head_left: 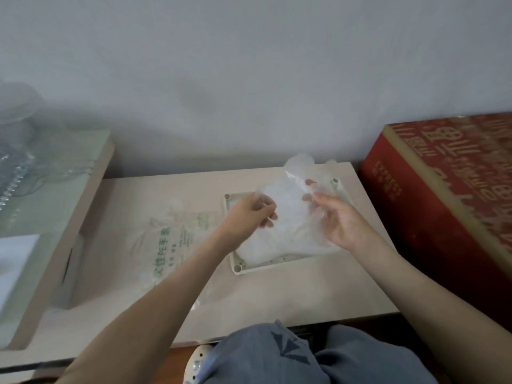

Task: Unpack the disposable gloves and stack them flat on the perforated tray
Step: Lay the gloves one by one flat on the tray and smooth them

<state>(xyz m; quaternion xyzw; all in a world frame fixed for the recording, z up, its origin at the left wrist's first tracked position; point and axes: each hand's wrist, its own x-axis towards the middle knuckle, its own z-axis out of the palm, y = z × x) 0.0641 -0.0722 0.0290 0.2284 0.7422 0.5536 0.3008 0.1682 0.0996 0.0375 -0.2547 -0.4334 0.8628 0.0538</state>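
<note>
Head view, somewhat blurred. Person seated at a low pale table [277, 297], both forearms bare and reaching fwd.

L hand [253, 214]: fingers curled, pinching the L edge of a clear glove [295, 187]. R hand [336, 221]: palm turned toward camera, thumb and fingers nipping the glove's R side, fingertips showing through the film. Neither hand was spread wide. The glove was held up btwn the two hands, crumpled at the top, above the perforated tray [249, 268]. Whether its lower edge touched what lay beneath: could not tell.

Tray: pale, roughly square, round posts at corners. It sat on the table R of ctr, slightly askew. On it lay a stack of gloves [277, 245], whitish and translucent, covering most of the tray floor. Holes were faintly visible along the near rim only. No. of gloves in stack: not discernible.

Glove packet [171, 239]: clear bag w/ green print, flat on the table just L of the tray, partly behind the L forearm.

Surroundings: cardboard box [63, 223] at L w/ clear shiny material on top; red box [443, 200] w/ gold lettering at R, close beside the table; grey-white wall behind. Knees in grey-blue trousers [277, 358] at btm of view
</note>
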